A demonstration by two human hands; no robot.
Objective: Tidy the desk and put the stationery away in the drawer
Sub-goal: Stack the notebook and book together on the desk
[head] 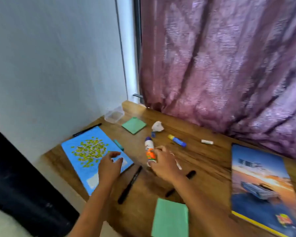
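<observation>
My right hand grips a white glue bottle with an orange label and a purple cap, near the middle of the wooden desk. My left hand hovers with loosely curled fingers over the right edge of a blue notebook and holds nothing. A blue and yellow glue stick, a white eraser, a small blue sharpener, a teal eraser and a black pen lie scattered on the desk. No drawer is in sight.
A clear plastic box stands at the desk's far corner by the wall. Green sticky note pads, crumpled paper, a black marker and a car-cover notebook also lie here. A purple curtain hangs behind.
</observation>
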